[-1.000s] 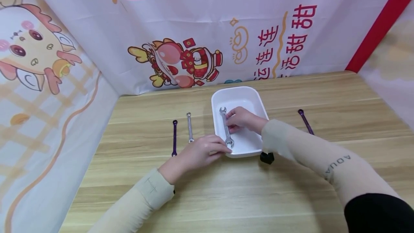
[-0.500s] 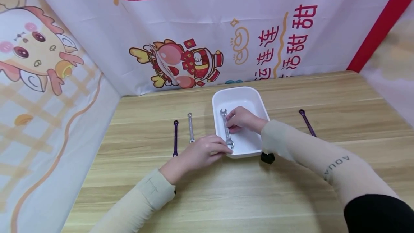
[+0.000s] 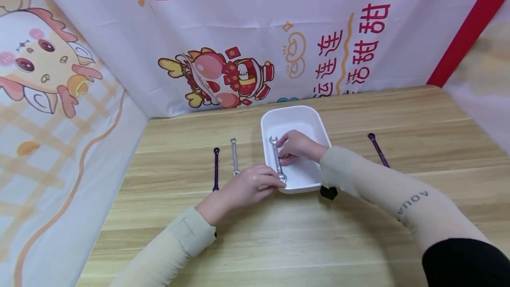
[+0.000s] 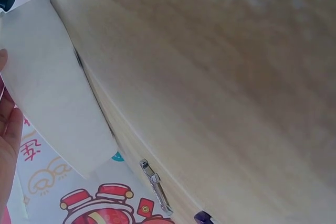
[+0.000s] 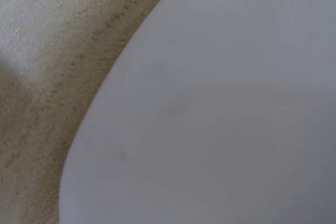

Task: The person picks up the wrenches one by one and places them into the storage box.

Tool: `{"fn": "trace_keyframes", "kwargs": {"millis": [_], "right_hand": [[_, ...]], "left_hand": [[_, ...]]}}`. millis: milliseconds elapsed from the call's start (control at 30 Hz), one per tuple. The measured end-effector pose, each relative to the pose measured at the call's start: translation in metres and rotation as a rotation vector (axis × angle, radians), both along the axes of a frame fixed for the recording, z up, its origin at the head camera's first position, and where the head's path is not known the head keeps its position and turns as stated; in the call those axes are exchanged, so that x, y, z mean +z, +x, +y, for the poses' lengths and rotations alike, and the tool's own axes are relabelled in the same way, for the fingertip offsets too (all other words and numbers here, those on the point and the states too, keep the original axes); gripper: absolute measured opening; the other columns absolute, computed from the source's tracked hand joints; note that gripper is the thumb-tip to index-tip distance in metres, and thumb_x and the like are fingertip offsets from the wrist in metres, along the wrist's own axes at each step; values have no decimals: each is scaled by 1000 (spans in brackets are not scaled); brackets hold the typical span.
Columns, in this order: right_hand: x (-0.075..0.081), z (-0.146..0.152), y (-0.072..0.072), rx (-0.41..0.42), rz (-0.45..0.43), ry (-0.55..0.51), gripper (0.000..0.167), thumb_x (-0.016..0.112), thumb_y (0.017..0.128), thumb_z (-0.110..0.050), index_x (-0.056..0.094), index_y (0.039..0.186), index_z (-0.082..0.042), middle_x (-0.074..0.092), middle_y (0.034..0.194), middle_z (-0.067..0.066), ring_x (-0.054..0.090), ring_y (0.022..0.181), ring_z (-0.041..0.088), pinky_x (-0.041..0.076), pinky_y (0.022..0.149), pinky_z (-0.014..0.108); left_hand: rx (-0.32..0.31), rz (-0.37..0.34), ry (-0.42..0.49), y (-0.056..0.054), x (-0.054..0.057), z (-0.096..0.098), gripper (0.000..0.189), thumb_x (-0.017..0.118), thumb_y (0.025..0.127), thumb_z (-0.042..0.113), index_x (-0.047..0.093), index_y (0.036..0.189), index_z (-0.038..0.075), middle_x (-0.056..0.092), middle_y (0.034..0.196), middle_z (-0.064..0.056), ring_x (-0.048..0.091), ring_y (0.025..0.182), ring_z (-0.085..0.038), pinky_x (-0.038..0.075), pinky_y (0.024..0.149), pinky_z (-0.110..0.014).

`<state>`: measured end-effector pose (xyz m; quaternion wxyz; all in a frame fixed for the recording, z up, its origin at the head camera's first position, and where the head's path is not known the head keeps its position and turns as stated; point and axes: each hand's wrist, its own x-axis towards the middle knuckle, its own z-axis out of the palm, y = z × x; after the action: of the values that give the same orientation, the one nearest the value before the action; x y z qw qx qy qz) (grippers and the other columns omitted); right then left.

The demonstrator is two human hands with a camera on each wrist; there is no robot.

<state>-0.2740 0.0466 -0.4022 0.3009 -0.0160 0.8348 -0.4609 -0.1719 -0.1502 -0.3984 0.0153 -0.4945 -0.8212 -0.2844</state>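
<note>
Inside the white plastic tray [image 3: 307, 118], my right hand [image 3: 299, 145] pinches a silver open-end wrench [image 3: 278, 159] at the middle of its shank. The wrench lies lengthwise along the tray's left wall, one forked end pointing away and the other near the front-left corner. At that corner my left hand [image 3: 255, 185] grips the rim with thumb and fingers, close beside the wrench's near end. In the left wrist view, the tray's outer wall [image 4: 58, 87] shows with part of the left hand at the edge. Only the tray's smooth surface [image 5: 210, 103] and the tabletop fill the right wrist view.
Left of the tray lie a smaller silver wrench [image 3: 234, 156] and a purple wrench [image 3: 216, 168]. Another purple wrench [image 3: 379, 150] lies to the right, partly hidden by the right sleeve. A printed cloth [image 3: 239, 17] hangs behind the wooden table [image 3: 279, 242].
The silver wrench in my right hand has slid slightly toward the near end of the tray. My left hand stays at the corner, and the other wrenches lie where they were.
</note>
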Motion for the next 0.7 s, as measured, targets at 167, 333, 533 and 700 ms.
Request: {"fn": "trace_keyframes", "kwargs": {"millis": [167, 333, 533, 700], "right_hand": [[1, 0, -1, -4, -30, -4, 40, 70, 92, 4, 58, 131, 6, 70, 94, 18, 69, 64, 14, 60, 65, 22], [4, 1, -1, 13, -50, -13, 42, 70, 91, 5, 59, 131, 7, 71, 94, 19, 71, 67, 15, 61, 67, 24], [8, 6, -1, 51, -51, -23, 40, 69, 91, 5, 61, 131, 8, 74, 93, 19, 72, 73, 17, 61, 72, 25], [13, 11, -1, 119, -50, 13, 42, 70, 94, -1, 61, 134, 5, 75, 94, 15, 73, 79, 18, 60, 75, 25]], "left_hand": [[0, 1, 3, 0, 1, 0, 23, 78, 89, -2, 79, 110, 8, 74, 113, -8, 67, 112, -22, 49, 106, -28], [5, 13, -9, 1, 2, 0, 23, 78, 90, 0, 78, 111, 8, 74, 114, -7, 66, 113, -19, 48, 106, -27], [7, 27, -18, 0, 1, -1, 23, 77, 90, 0, 78, 112, 9, 73, 115, -6, 66, 113, -20, 48, 106, -26], [10, 17, -20, 0, 0, -2, 23, 77, 91, 2, 78, 113, 9, 73, 115, -6, 66, 113, -21, 48, 106, -26]]}}
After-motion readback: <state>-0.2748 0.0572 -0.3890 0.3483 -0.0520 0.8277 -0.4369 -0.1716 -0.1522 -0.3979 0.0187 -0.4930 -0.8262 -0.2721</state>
